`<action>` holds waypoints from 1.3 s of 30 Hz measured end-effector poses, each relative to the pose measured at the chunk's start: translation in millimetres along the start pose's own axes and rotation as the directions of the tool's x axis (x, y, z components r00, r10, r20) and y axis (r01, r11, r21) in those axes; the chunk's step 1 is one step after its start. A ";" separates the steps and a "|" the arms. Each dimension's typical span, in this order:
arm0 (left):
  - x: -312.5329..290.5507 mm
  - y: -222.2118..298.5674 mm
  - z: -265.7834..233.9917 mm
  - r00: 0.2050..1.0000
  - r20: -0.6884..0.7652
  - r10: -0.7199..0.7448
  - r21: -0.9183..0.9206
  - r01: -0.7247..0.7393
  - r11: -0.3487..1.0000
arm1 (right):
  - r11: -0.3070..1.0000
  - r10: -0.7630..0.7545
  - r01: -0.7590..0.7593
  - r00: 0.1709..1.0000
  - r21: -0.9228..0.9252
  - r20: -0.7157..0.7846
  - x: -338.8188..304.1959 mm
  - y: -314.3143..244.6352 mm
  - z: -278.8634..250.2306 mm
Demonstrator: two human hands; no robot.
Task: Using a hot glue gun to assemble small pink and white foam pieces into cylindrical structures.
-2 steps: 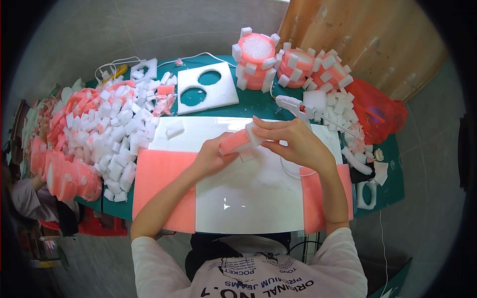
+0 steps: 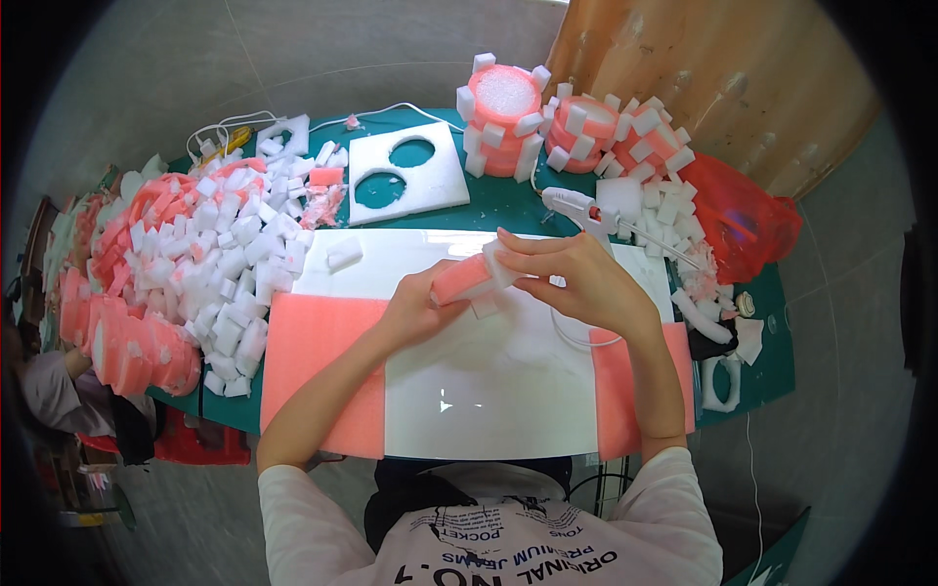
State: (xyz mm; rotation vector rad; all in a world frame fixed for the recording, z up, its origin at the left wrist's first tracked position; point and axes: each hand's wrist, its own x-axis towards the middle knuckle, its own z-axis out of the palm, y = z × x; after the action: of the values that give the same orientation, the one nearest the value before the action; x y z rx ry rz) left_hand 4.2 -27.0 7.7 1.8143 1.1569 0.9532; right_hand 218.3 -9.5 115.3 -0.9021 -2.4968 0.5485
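My left hand is closed around a pink foam piece, held tilted above the white board. At its right end, my right hand pinches a white foam block that touches the pink foam. Another white foam bit shows below the piece. Fingers hide much of both foam parts, so I cannot tell how the block is attached. Just beyond my right hand lies a white glue gun.
A heap of white foam blocks and pink scraps covers the left. Stacked pink foam rings with white blocks stand at the back. A white foam sheet with two holes lies behind the board. Pink foam sheets flank it. A red bag sits right.
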 end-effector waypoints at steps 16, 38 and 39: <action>0.3 -0.2 -0.7 1.000 0.012 0.003 0.009 -0.003 1.000 | 1.000 -0.009 0.009 1.000 -0.007 -0.004 0.6 -0.2 -0.3; 0.5 5.6 -0.5 1.000 0.008 -0.016 0.004 0.016 1.000 | 0.997 -0.077 0.076 0.996 -0.012 -0.052 0.2 5.3 2.9; 0.5 5.8 -0.5 1.000 0.005 -0.014 0.005 0.014 1.000 | 0.997 -0.077 0.076 0.996 -0.011 -0.052 0.2 4.0 2.0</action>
State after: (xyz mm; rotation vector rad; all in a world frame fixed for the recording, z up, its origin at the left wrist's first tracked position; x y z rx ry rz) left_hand 6.0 -28.1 13.1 1.8094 1.1681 0.9380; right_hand 219.1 -6.9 111.8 -0.8100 -2.4767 0.4820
